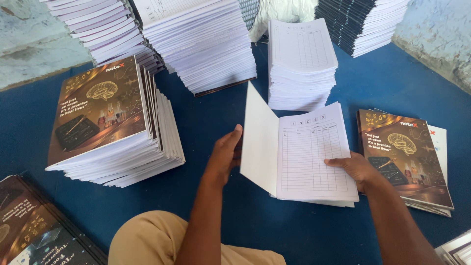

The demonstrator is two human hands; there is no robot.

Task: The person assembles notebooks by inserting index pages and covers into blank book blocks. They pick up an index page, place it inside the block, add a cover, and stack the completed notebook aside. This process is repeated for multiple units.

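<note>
Left hand (224, 153) grips the raised white cover (259, 140) of an open notebook (314, 157), thumb on top at the free edge, fingers hidden behind it, so the cover stands nearly upright. Right hand (357, 169) lies flat on the ruled page (311, 154), fingers spread a little, pinning the book down so it doesn't slide while the cover is lifted.

Notebook sits on the blue surface (216, 118) right in front of the person, centre-right of view, between both hands. Thin book, plain white inside cover, first page printed with a lined table grid and a header row. Block of white pages under it, edges flush.

Around it: tall stack (105, 122) of finished copies with dark brown covers at left, 1 short pile of the same covered books (405, 157) just beside the right hand, uncovered white page stacks (300, 64) behind the notebook, more stacks (201, 44) further back. Dark-covered pile (39, 225) at lower left. Tan knee (152, 240) at bottom.
</note>
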